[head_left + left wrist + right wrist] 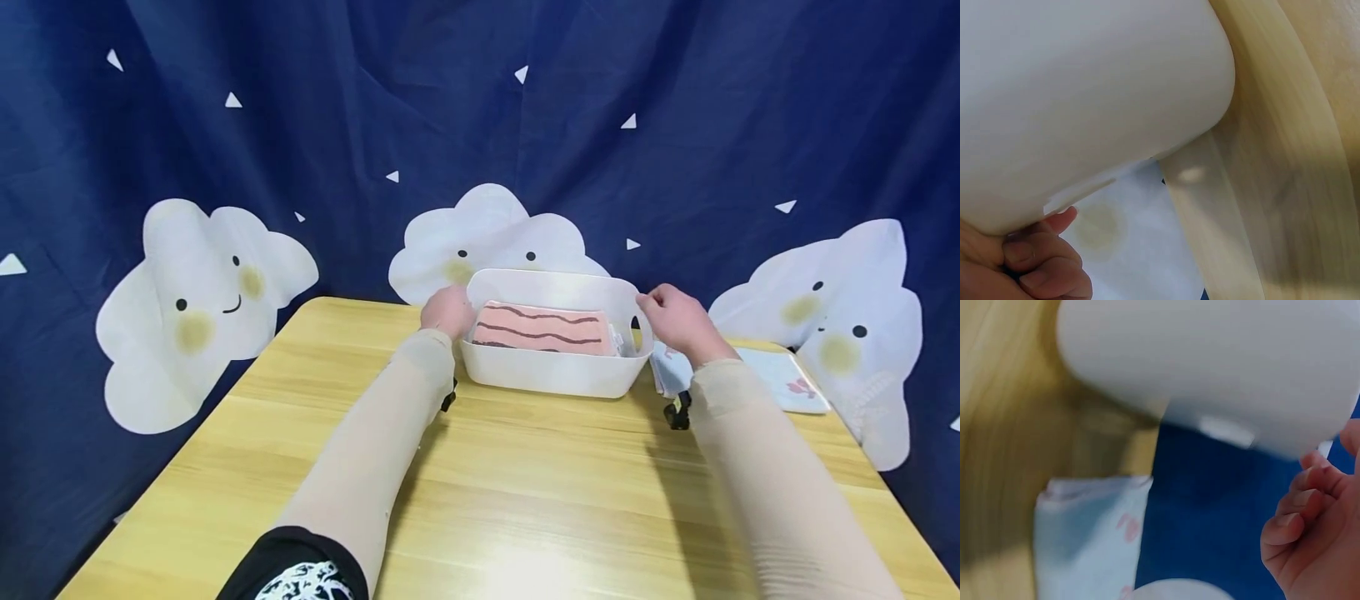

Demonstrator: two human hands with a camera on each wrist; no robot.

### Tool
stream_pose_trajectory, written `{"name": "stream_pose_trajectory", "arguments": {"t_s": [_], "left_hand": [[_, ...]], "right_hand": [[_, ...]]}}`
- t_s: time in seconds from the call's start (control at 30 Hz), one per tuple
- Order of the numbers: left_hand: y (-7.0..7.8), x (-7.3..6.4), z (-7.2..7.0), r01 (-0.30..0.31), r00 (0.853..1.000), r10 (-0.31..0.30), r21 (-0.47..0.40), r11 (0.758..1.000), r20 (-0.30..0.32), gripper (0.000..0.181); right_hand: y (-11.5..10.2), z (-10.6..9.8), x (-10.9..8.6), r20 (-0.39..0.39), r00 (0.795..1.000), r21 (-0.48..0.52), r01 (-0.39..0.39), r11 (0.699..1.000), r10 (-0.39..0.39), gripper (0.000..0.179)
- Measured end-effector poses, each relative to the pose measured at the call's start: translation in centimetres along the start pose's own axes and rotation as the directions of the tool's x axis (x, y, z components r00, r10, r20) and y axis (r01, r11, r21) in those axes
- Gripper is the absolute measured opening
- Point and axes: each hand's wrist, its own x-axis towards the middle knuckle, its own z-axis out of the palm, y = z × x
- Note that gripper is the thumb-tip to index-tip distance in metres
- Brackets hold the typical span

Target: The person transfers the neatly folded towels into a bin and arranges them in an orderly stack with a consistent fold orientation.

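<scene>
A white plastic basket [540, 373] with cut-out handles is at the far side of the table, a folded pink cloth [542, 330] with dark wavy stripes inside it. My left hand [448, 312] grips the basket's left end; in the left wrist view, the curled fingers [1047, 265] of that hand are at the rim. At the opposite end, my right hand [678, 320] holds the rim by the handle hole between thumb and fingers. The right wrist view has its bent fingers [1310, 494] against the basket's edge.
Light blue cloth [783, 382] with a reddish print lies on the wooden table [517, 483] to the right, partly hidden by my right wrist. A dark blue curtain [450, 100] with white clouds hangs right behind the table's far edge.
</scene>
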Motion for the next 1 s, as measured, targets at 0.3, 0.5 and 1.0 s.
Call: {"name": "stream_pose_trajectory", "arguments": {"t_s": [0.3, 0.5, 1.0], "left_hand": [[0.3, 0.2, 0.2, 0.024, 1.000, -0.024, 0.027, 0.999, -0.005, 0.019], [0.4, 0.2, 0.4, 0.034, 0.999, -0.033, 0.036, 0.999, -0.001, 0.019], [0.4, 0.2, 0.4, 0.038, 0.999, -0.038, 0.025, 0.999, 0.009, 0.025]], "right_hand": [[5.6, -0.6, -1.2, 0.002, 0.998, -0.048, -0.059, 0.997, 0.059, 0.057], [8.8, -0.9, -2.2, 0.036, 0.996, -0.075, -0.080, 0.994, 0.083, 0.054], [12.4, -0.5, -3.2, 0.121, 0.985, -0.149, -0.105, 0.983, 0.124, 0.073]]}}
